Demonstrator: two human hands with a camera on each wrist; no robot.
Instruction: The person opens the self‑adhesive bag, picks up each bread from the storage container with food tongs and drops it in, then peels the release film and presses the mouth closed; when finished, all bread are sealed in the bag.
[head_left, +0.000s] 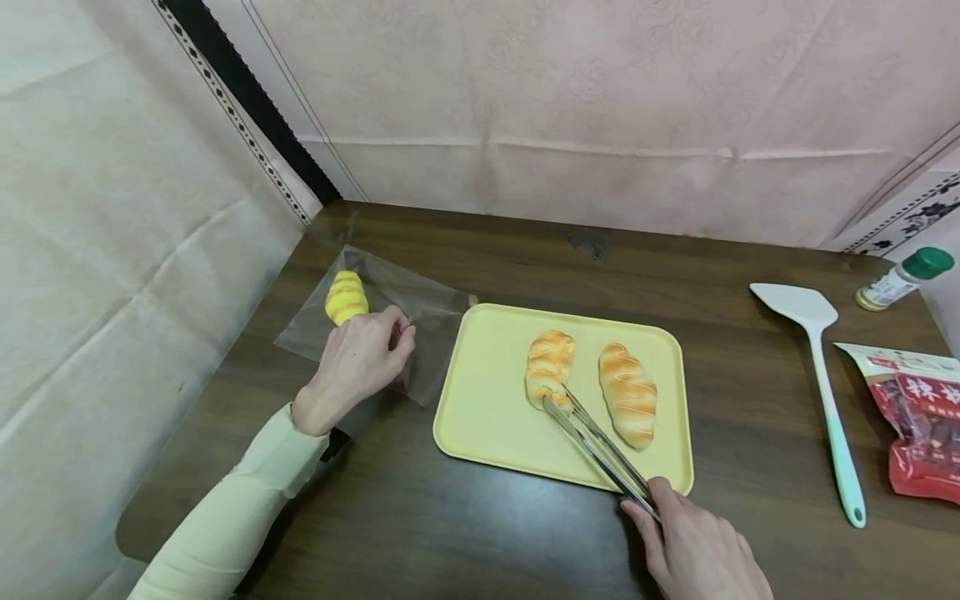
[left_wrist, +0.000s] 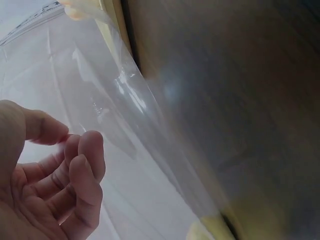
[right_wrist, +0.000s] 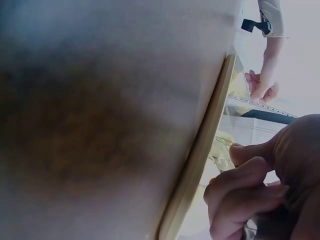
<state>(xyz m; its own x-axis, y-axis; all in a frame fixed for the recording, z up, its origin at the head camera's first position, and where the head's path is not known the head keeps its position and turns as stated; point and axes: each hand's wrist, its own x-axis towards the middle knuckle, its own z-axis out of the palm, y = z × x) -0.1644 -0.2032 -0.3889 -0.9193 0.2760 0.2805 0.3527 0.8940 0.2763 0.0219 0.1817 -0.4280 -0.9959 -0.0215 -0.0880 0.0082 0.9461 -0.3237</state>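
My left hand point(head_left: 362, 352) pinches the clear plastic bag point(head_left: 431, 325) at the left of the table, thumb and fingertips together. Inside or under the film lies a yellow bread roll point(head_left: 347, 296), partly covered by the hand. In the left wrist view the film point(left_wrist: 135, 100) stretches beside the curled fingers. My right hand point(head_left: 701, 542) grips metal tongs point(head_left: 603, 454) near the tray's front right corner. Their tips straddle the lower end of a golden bread roll point(head_left: 551, 358) on the pale yellow tray point(head_left: 480, 417). A second golden roll point(head_left: 628, 396) lies to its right.
Right of the tray lies a white spatula point(head_left: 821, 358) with a mint handle. Beyond it are a green-capped bottle point(head_left: 903, 279) and a red food packet point(head_left: 926, 425). Pale cloth point(head_left: 600, 108) hangs behind the dark wooden table point(head_left: 420, 517) and along its left.
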